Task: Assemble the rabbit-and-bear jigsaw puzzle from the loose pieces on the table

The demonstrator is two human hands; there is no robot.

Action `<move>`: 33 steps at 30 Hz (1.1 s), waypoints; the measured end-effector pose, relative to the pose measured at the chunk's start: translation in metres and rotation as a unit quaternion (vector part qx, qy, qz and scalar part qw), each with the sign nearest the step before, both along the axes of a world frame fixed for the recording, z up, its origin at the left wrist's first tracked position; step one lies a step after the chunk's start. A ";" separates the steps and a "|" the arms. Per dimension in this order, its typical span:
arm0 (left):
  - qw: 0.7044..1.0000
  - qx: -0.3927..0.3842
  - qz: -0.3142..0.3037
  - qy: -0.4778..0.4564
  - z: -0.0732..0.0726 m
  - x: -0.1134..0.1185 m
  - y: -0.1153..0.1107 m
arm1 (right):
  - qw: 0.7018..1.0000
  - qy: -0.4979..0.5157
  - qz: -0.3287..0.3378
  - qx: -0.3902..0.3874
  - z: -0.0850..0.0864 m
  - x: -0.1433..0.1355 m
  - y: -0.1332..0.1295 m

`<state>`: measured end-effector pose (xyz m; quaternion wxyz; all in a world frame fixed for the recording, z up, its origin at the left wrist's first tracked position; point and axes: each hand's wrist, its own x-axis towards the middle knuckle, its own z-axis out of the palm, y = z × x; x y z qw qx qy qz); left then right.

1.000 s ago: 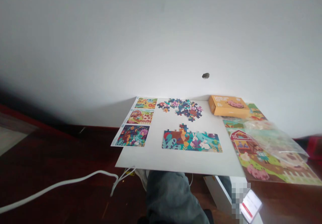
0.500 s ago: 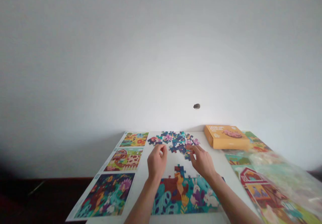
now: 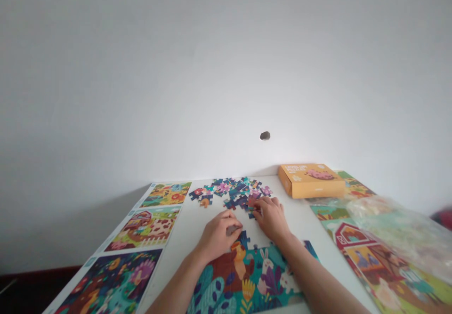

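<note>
A partly assembled jigsaw puzzle with a bear and white rabbits lies at the front of the table. Over its upper left edge my left hand is closed, fingertips together beside the bear's head; anything between them is hidden. My right hand pinches a reddish-brown puzzle piece between thumb and fingers, at the near side of the pile of loose puzzle pieces. One loose piece with an orange patch lies at the left of the pile.
Printed picture sheets lie along the left side and the right side of the white table. A yellow puzzle box stands at the back right, with a crumpled clear plastic bag in front. A wall rises behind.
My left hand has come down and nearer, from the pile toward the assembled puzzle. My right hand stays at the pile, now with a reddish-brown piece visible in it. The camera view has shifted.
</note>
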<state>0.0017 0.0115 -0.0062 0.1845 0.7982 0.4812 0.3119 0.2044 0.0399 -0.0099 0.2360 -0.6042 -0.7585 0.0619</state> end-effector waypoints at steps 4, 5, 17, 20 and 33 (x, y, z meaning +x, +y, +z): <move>1.000 -0.026 0.007 -0.017 -0.005 -0.003 0.002 | 1.000 0.012 -0.017 0.007 0.000 0.001 0.001; 0.999 -0.027 0.009 -0.024 -0.007 -0.004 0.004 | 1.000 0.019 -0.016 0.006 0.000 0.001 0.002; 0.975 -0.091 0.017 -0.203 -0.015 -0.006 0.010 | 0.960 0.152 0.216 0.089 0.005 -0.012 -0.009; 0.971 -0.080 -0.003 -0.226 -0.013 -0.006 0.010 | 0.952 0.188 0.231 0.064 0.004 -0.016 -0.013; 0.950 -0.107 0.051 -0.288 -0.006 -0.003 0.013 | 0.948 0.282 0.140 -0.050 0.007 -0.017 -0.018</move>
